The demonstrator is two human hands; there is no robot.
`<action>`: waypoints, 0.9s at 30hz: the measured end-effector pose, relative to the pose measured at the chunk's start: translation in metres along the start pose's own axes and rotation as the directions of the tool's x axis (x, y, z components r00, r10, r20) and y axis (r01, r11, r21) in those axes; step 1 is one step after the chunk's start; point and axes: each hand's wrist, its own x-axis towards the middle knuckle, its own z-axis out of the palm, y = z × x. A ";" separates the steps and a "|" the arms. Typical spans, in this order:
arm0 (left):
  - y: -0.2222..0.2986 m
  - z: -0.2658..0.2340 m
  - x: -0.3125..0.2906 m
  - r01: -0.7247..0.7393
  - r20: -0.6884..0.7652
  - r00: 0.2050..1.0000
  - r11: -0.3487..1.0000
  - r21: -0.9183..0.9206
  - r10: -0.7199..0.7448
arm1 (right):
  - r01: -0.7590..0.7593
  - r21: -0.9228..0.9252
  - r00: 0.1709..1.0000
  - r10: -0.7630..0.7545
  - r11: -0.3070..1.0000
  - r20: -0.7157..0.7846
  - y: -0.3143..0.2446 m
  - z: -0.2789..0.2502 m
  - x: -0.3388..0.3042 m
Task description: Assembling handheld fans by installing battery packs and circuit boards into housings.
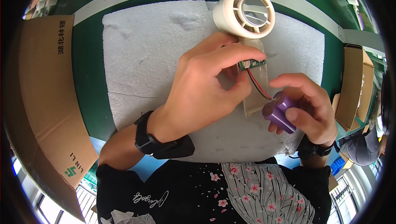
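Observation:
A cream handheld fan (244,14) has its round head at the far side and its open handle shell (252,105) pointing toward me. My left hand (200,81) is closed round the top of the handle, with the index fingertip on a small green circuit board (258,63) there. Red and black wires (259,87) run from the board to a purple battery pack (281,114) of joined cylindrical cells. My right hand (311,110) grips this pack beside the handle's lower end, thumb on top. The left fingers partly hide the fan's neck.
A white foam sheet (142,50) lies under the work on a green table (88,79). A tall cardboard box (45,96) stands at the left, and an open cardboard box (352,88) at the right. Part of another person (363,145) shows at the far right.

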 end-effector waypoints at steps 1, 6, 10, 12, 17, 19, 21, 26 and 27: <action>0.000 -0.002 0.000 0.002 0.003 1.000 1.000 0.019 -0.002 | 0.000 -0.001 1.000 0.000 1.000 0.004 0.001 0.000 0.000; -0.001 -0.008 0.001 -0.019 0.023 1.000 0.998 0.066 0.018 | 0.055 0.330 0.995 -0.081 0.942 0.063 0.010 0.003 0.004; -0.001 -0.010 0.003 -0.085 0.029 0.996 0.981 0.172 0.081 | 0.075 0.330 0.994 -0.097 0.941 0.053 0.007 0.004 0.003; -0.002 -0.010 0.004 -0.109 0.019 0.994 0.973 0.201 0.107 | 0.039 0.257 0.994 -0.065 0.966 0.092 0.007 0.001 0.002; -0.002 -0.009 0.005 -0.174 -0.001 0.983 0.941 0.291 0.182 | 0.103 0.060 0.982 -0.111 0.993 0.150 0.008 -0.011 0.003; -0.002 -0.008 0.005 -0.181 -0.005 0.981 0.934 0.307 0.192 | 0.255 -0.153 0.966 -0.245 0.955 0.083 0.009 -0.011 0.008; -0.002 -0.008 0.006 -0.213 -0.012 0.973 0.921 0.325 0.230 | 0.319 -0.260 0.947 -0.314 0.911 0.062 0.008 -0.009 0.009; 0.001 -0.009 0.006 -0.219 -0.006 0.972 0.910 0.353 0.236 | 0.323 -0.404 0.944 -0.320 0.856 0.077 0.006 -0.003 0.010; 0.001 -0.009 0.006 -0.218 -0.007 0.972 0.910 0.353 0.235 | 0.342 -0.456 0.937 -0.334 0.822 0.102 0.007 -0.002 0.011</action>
